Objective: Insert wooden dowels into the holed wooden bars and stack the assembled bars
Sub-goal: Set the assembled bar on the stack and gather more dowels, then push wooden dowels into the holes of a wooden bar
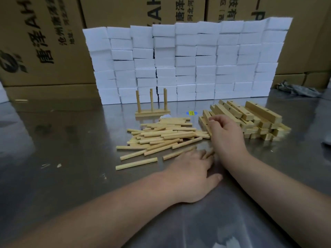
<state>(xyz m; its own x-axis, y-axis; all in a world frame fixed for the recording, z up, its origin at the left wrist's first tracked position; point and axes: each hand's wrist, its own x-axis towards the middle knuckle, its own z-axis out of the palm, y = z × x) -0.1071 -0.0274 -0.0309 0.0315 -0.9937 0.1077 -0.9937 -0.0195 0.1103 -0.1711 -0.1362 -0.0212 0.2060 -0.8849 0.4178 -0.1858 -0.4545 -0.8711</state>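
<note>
Brushed steel table (71, 140) reflects a wall of white foam blocks (179, 59) and printed cardboard boxes (44, 42) behind it. At the centre lies a loose pile of dowels (161, 135), pale round sticks whose long axes run mostly left to right, the nearer ones slanting up toward the right. Just behind the pile, an assembled bar (152, 112) lies flat, long axis left to right, with dowels standing upright in it; how many is hard to count, since two at its right end overlap. To the pile's right sits a heap of holed bars (250, 119), square-cut pale wood, lying diagonally with drilled holes on their top faces. The right hand (225, 133) covers the heap's left end, fingers bent onto the nearest bars; whether it grips one cannot be told. The left hand (193, 172) lies flat at the pile's near edge, fingers straight, tips touching a dowel. Both forearms are cut off by the bottom edge.
</note>
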